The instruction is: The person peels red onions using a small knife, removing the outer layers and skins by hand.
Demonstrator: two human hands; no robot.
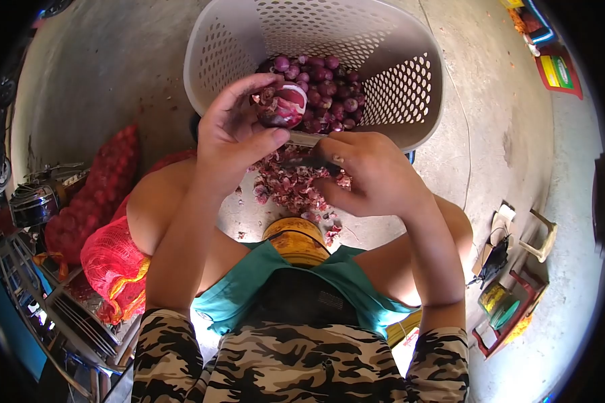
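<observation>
My left hand [232, 131] is closed around a red onion [284, 105], fingers over its far side and thumb below. The onion's dry outer skin is partly torn, and a pale band shows across its glossy purple layer. My right hand [376, 171] is curled around a small knife [306, 162], whose dark blade points left; the handle is hidden in the fingers. A scrap of dry peel shows by the right fingertips. Beyond both hands stands a grey perforated plastic basket [228, 60], with many red onions [326, 87] piled in its bottom.
Loose onion skins [286, 185] lie on the concrete floor between my legs, before a yellow container [294, 238]. Red mesh sacks [97, 195] of onions lean at the left near metal racks [60, 316]. A small wooden stool [541, 235] stands at the right.
</observation>
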